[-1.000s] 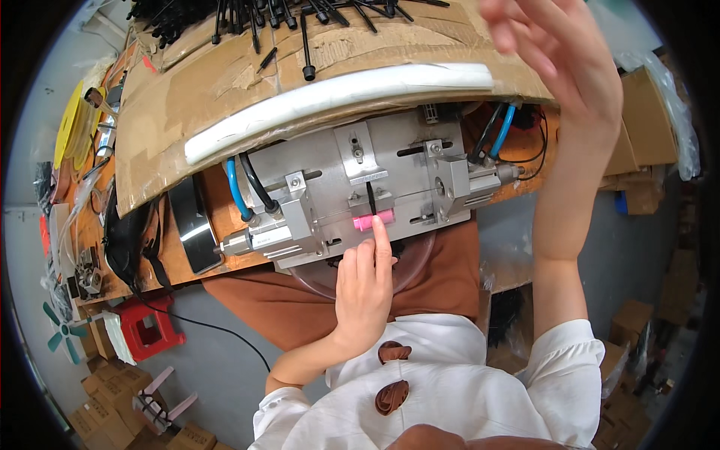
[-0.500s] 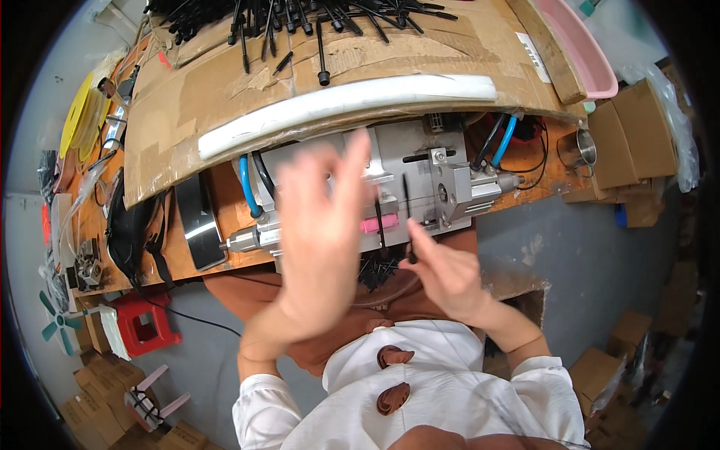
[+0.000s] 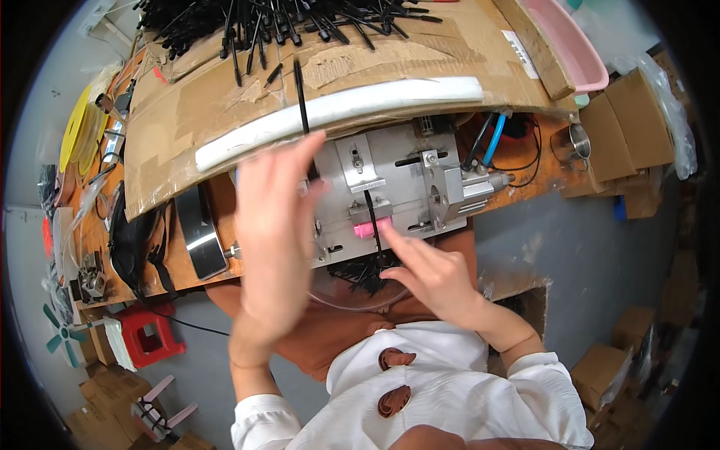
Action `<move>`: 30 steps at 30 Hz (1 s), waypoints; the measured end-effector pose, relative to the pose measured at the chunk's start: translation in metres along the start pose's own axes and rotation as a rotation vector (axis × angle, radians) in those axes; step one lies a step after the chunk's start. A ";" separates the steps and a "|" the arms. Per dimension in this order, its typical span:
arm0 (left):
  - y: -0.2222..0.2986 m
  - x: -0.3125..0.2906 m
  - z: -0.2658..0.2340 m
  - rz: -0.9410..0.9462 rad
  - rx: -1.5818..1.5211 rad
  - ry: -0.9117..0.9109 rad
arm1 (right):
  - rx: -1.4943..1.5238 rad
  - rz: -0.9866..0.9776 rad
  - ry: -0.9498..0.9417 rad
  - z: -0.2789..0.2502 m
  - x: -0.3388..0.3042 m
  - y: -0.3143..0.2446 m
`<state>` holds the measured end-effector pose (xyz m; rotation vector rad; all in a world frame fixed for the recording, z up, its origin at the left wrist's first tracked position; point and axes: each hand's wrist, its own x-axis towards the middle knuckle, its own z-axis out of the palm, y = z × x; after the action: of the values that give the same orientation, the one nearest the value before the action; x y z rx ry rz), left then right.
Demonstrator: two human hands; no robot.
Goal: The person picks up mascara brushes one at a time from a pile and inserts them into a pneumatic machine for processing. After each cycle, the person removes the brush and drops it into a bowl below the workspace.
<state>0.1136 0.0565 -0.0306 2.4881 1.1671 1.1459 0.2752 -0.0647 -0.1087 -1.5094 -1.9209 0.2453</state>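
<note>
Pinching black stick (image 3: 301,97) in blurred left hand (image 3: 274,232).
Second stick (image 3: 372,212) runs across pink block (image 3: 364,230) on metal fixture (image 3: 409,187); right hand (image 3: 441,279) has index at block, thumb spread away, can't tell if gripping.

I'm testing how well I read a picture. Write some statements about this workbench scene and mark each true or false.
1. A black rod points up from the left hand. True.
2. The right hand is over the cardboard. False: it is close to the pink piece.
3. A white strip runs along the cardboard's near edge. True.
4. The stool is blue. False: the stool is red.
5. The metal cup stands right of the metal fixture. True.
</note>
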 end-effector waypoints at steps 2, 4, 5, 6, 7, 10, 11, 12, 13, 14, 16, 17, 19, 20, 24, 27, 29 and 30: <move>0.018 -0.050 -0.005 -0.032 0.035 -0.097 | -0.009 0.023 0.026 -0.016 0.005 -0.003; 0.030 -0.090 0.013 -0.031 0.096 -0.142 | 0.027 0.128 0.109 -0.025 0.005 0.001; 0.037 -0.099 0.023 -0.043 0.096 -0.189 | 0.041 0.175 0.136 -0.031 0.005 0.003; 0.041 -0.105 0.028 -0.031 0.148 -0.217 | 0.066 0.209 0.160 -0.035 0.006 0.001; 0.044 -0.108 0.031 -0.049 0.175 -0.262 | 0.072 0.202 0.156 -0.037 0.008 0.000; 0.041 -0.108 0.047 -0.062 0.222 -0.320 | 0.132 0.225 0.184 -0.040 0.008 0.003; 0.040 -0.107 0.051 -0.057 0.249 -0.325 | 0.144 0.245 0.183 -0.040 0.006 0.003; 0.039 -0.105 0.054 -0.055 0.250 -0.323 | 0.156 0.263 0.183 -0.041 0.005 0.003; 0.039 -0.103 0.056 -0.050 0.260 -0.329 | 0.157 0.260 0.186 -0.042 0.005 0.003; 0.038 -0.102 0.057 -0.047 0.275 -0.334 | 0.173 0.254 0.203 -0.043 0.006 0.003; 0.039 -0.103 0.054 -0.047 0.281 -0.343 | 0.193 0.235 0.224 -0.043 0.005 0.003; 0.038 -0.103 0.054 -0.045 0.280 -0.352 | 0.187 0.222 0.244 -0.042 0.004 0.005; 0.039 -0.105 0.053 -0.083 0.242 -0.351 | 0.194 0.213 0.247 -0.044 0.006 0.005; 0.040 -0.105 0.050 -0.120 0.189 -0.372 | 0.193 0.195 0.255 -0.046 0.011 0.006; 0.025 -0.073 0.023 -0.031 0.039 -0.356 | 0.006 0.007 0.235 -0.060 0.050 0.009; -0.012 -0.002 -0.006 0.030 0.122 -0.094 | -0.202 -0.308 0.276 -0.061 0.119 0.007; -0.043 0.051 -0.004 -0.017 0.191 0.053 | -0.364 -0.268 0.214 -0.048 0.173 0.003; -0.060 0.074 -0.003 -0.024 0.236 0.074 | -0.454 -0.205 0.169 -0.036 0.202 0.001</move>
<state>0.1058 0.1490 -0.0119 2.6118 1.4238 1.1647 0.2771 0.1113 -0.0035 -1.5326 -2.0605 -0.4241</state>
